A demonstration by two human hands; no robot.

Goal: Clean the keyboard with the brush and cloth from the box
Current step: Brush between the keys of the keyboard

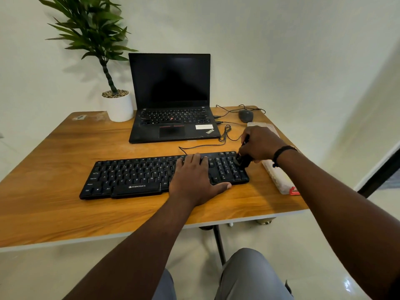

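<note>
- Pale off-white walls and a glossy light floor surround a wooden table [65,169] with a warm orange-brown top and a thin pale edge.
- Lying flat near the front of that table is a black full-size plastic keyboard [134,176] with white lettering, its thin black cable [201,146] running off from its rear edge.
- Behind the keyboard stands an open black laptop [173,98] with a dark screen.
- Behind the keyboard and to its left, just beside the laptop, sits a green leafy plant in a white round pot [118,105].
- Behind the keyboard's right end lies a dark grey corded mouse [246,115].
- Just beside the keyboard's right end lies a long clear plastic box [278,178] with a red tag at its near end; its far end shows behind the right hand.
- The left hand [194,180] lies palm down on the right-centre keys, fingers straight and close together, thumb stretched along the keyboard's front edge.
- The right hand [259,144], a dark band at its wrist, hangs over the keyboard's right end with its fingers curled tight round a small black brush [243,160].
- The brush head touches the number-pad keys at the keyboard's far right.
- I cannot tell where the cloth is.
</note>
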